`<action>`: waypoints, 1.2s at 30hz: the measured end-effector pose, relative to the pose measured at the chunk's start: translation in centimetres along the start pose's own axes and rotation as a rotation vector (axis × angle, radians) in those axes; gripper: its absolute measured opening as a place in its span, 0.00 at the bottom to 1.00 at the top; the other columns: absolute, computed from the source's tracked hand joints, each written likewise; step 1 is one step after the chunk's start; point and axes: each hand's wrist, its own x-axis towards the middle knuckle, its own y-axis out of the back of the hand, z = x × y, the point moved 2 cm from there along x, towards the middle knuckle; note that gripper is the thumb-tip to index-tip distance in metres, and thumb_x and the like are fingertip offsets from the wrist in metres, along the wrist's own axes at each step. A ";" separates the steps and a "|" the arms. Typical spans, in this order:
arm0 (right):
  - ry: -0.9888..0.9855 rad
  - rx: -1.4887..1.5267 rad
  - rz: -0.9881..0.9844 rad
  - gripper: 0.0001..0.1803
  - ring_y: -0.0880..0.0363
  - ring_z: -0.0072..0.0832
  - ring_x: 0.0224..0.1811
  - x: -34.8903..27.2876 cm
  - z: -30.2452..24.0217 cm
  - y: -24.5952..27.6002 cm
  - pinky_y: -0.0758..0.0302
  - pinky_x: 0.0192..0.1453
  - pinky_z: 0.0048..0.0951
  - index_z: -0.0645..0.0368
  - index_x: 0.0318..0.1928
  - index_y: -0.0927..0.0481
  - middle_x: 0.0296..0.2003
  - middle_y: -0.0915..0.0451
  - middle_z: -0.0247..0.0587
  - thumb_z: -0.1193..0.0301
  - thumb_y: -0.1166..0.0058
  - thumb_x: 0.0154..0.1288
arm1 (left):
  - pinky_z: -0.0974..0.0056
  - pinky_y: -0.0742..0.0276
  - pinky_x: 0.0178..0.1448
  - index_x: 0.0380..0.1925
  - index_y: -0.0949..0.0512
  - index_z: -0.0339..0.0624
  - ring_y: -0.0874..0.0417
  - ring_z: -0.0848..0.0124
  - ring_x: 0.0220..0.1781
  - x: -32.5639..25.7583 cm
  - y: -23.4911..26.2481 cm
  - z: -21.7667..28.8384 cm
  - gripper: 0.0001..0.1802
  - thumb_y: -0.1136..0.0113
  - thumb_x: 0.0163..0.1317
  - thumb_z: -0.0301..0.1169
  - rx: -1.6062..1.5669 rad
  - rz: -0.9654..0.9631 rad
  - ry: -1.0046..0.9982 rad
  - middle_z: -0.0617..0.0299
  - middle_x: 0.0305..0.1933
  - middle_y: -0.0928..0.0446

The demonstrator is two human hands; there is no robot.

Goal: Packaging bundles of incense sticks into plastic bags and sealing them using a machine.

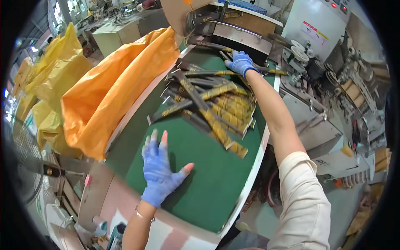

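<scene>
My left hand wears a blue fingerless glove and lies flat on the green table top, fingers spread, holding nothing. A loose heap of long dark-brown and gold stick sachets lies just beyond it. My right hand, also in a blue glove, reaches to the far end of the table and rests on sachets near the machine's outlet; whether it grips one is unclear.
A big orange plastic bag hangs open along the table's left edge, with yellow bags behind it. A grey packing machine with rollers stands to the right. A fan sits at the lower left.
</scene>
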 end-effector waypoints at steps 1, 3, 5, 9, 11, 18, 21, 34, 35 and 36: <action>0.022 -0.019 0.003 0.34 0.32 0.48 0.55 1.1 -0.5 -0.5 0.33 0.56 0.45 0.53 0.58 0.34 0.51 0.30 0.52 0.51 0.48 0.52 | 0.47 0.49 0.66 0.64 0.46 0.41 0.44 0.46 0.66 2.6 -0.9 0.2 0.53 0.34 0.41 0.54 0.090 -0.017 -0.023 0.45 0.65 0.45; 0.074 -0.085 -0.009 0.36 0.35 0.48 0.56 3.1 -1.0 -1.0 0.34 0.56 0.45 0.52 0.60 0.36 0.55 0.35 0.51 0.52 0.48 0.52 | 0.39 0.57 0.66 0.64 0.47 0.42 0.47 0.42 0.66 6.6 -2.8 0.5 0.56 0.36 0.39 0.60 0.141 -0.020 -0.040 0.44 0.65 0.46; 0.299 -0.012 0.068 0.30 0.34 0.50 0.52 3.8 -0.4 -1.3 0.33 0.55 0.45 0.54 0.56 0.34 0.52 0.34 0.56 0.60 0.49 0.51 | 0.40 0.57 0.67 0.64 0.47 0.42 0.48 0.42 0.66 9.7 -4.5 1.2 0.56 0.36 0.39 0.60 0.105 -0.009 -0.007 0.43 0.65 0.46; 0.573 0.226 0.124 0.25 0.33 0.54 0.48 1.2 0.5 -1.4 0.32 0.52 0.46 0.60 0.51 0.31 0.45 0.33 0.62 0.68 0.49 0.49 | 0.39 0.57 0.67 0.64 0.46 0.45 0.50 0.41 0.67 12.7 -6.6 2.4 0.52 0.37 0.42 0.57 0.032 0.092 0.122 0.43 0.65 0.47; 0.654 0.309 0.086 0.23 0.32 0.55 0.47 -1.1 0.1 -0.8 0.31 0.50 0.46 0.61 0.49 0.30 0.44 0.32 0.62 0.69 0.49 0.50 | 0.38 0.56 0.66 0.64 0.45 0.46 0.50 0.40 0.67 12.5 -6.3 2.6 0.51 0.37 0.42 0.56 0.046 0.099 0.151 0.43 0.65 0.47; 0.580 -0.122 0.565 0.12 0.30 0.39 0.42 14.9 -1.6 7.5 0.32 0.42 0.38 0.56 0.38 0.26 0.35 0.28 0.42 0.74 0.52 0.50 | 0.40 0.57 0.67 0.63 0.43 0.43 0.50 0.40 0.67 11.2 -5.2 2.6 0.44 0.49 0.50 0.57 0.089 -0.014 0.176 0.43 0.66 0.47; 0.441 -0.399 0.418 0.11 0.30 0.34 0.46 23.7 -0.7 6.6 0.33 0.45 0.37 0.50 0.40 0.24 0.38 0.26 0.36 0.70 0.52 0.54 | 0.42 0.59 0.68 0.64 0.43 0.42 0.51 0.43 0.69 10.7 -5.3 2.3 0.43 0.55 0.53 0.58 0.099 -0.035 0.174 0.44 0.67 0.48; 0.056 -0.519 -0.295 0.13 0.20 0.43 0.41 20.0 7.1 11.9 0.23 0.44 0.41 0.55 0.36 0.16 0.38 0.20 0.50 0.69 0.51 0.51 | 0.41 0.58 0.68 0.64 0.43 0.43 0.53 0.43 0.69 7.3 -2.8 0.1 0.42 0.57 0.54 0.58 0.140 -0.098 0.221 0.46 0.68 0.49; 0.009 -0.492 -0.280 0.14 0.20 0.45 0.41 18.9 9.2 13.3 0.23 0.44 0.42 0.56 0.36 0.17 0.38 0.20 0.52 0.68 0.50 0.50 | 0.41 0.58 0.68 0.64 0.43 0.43 0.53 0.43 0.69 7.0 -2.8 0.2 0.42 0.57 0.54 0.58 0.132 -0.089 0.210 0.46 0.68 0.49; -0.037 -0.461 -0.261 0.14 0.21 0.46 0.42 17.9 11.1 14.8 0.24 0.44 0.42 0.57 0.36 0.17 0.38 0.20 0.54 0.67 0.50 0.50 | 0.41 0.58 0.68 0.64 0.43 0.43 0.53 0.43 0.69 6.8 -2.7 0.3 0.42 0.57 0.54 0.58 0.122 -0.092 0.205 0.46 0.68 0.49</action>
